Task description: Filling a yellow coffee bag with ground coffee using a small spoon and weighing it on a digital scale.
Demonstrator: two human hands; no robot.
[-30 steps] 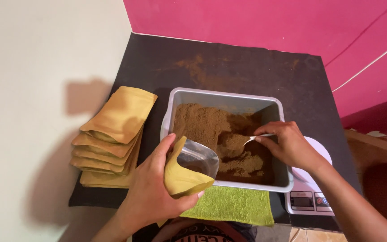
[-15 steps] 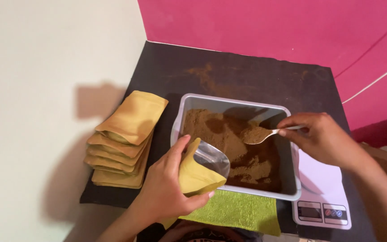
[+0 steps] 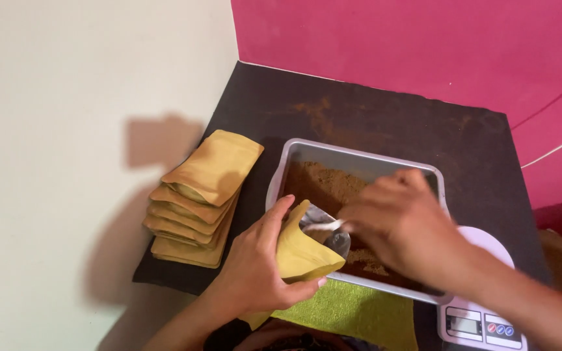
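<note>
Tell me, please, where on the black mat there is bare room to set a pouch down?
Bare mat lies behind the tray, toward the pink wall. The front is crowded: pouch stack, left hand, right hand, green cloth, scale.

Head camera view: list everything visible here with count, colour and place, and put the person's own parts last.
table: one, black, dusted with brown powder, set in the corner of the walls
tray: one, grey, rectangular, mid-table, holding brown powder
stack of pouches: several, mustard yellow, left of the tray; exact count unclear
open pouch: one, mustard yellow with silvery lining, at the tray's near left edge
spoon: one, pale, blurred, at the open pouch's mouth
cloth: one, green, under the tray's near edge
kitchen scale: one, white, right of the tray
walls: cream on the left, pink behind
left hand: fingers gripping the open pouch
right hand: holding the spoon, blurred
</note>
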